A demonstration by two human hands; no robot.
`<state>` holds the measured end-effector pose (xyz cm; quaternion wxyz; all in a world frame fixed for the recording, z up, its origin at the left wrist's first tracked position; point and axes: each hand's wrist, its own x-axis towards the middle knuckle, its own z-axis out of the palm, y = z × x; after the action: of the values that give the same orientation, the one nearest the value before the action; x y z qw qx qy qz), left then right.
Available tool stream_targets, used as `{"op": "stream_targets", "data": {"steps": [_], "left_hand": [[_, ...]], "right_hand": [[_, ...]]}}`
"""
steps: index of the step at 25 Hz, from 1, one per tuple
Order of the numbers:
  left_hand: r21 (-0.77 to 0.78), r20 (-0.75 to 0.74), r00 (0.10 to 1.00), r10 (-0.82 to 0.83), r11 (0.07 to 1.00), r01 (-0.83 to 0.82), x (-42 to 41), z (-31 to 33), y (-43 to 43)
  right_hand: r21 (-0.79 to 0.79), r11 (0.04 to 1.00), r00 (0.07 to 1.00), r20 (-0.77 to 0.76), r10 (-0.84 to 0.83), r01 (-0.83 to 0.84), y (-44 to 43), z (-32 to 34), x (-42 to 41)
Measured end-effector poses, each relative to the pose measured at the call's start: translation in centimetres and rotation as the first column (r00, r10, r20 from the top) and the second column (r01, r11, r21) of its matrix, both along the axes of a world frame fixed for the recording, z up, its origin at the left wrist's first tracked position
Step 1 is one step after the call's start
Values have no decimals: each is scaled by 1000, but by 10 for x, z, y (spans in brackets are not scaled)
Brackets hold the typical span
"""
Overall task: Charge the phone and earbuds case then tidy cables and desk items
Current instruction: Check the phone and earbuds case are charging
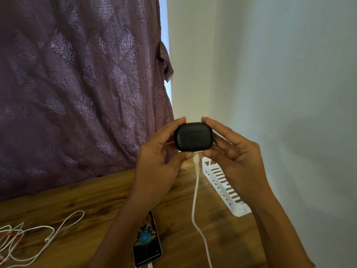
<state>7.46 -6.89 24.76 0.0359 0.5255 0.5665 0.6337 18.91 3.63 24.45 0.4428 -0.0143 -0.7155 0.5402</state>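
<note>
Purple patterned curtain [77,84] hangs behind wooden desk [87,200]; white wall [280,74] right.

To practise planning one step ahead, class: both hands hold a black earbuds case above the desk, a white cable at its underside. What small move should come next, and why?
Probably lower the earbuds case onto the desk beside the phone. The white cable seems plugged into its underside, yet the left hand and right hand hold it in the air.

A forearm [123,225] half hides the phone [147,246] (bottom edge cropped).
</note>
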Motion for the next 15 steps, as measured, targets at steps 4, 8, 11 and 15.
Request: {"op": "stream_targets", "data": {"steps": [4,8,11,15], "left_hand": [[6,10,1000,-4,1000,4,0,0,1],[5,22,1000,-11,1000,11,-1,0,2],[1,34,999,-12,1000,12,-2,-1,2],[-2,27,1000,-10,1000,10,-3,-1,3]], "right_hand": [[-4,1000,1000,5,-5,5,1,-1,-1],[-12,1000,1000,-3,-8,8,2,-1,-1],[11,999,999,8,-34,34,2,-1,-3],[12,999,999,7,-32,32,4,-2,-4]]}}
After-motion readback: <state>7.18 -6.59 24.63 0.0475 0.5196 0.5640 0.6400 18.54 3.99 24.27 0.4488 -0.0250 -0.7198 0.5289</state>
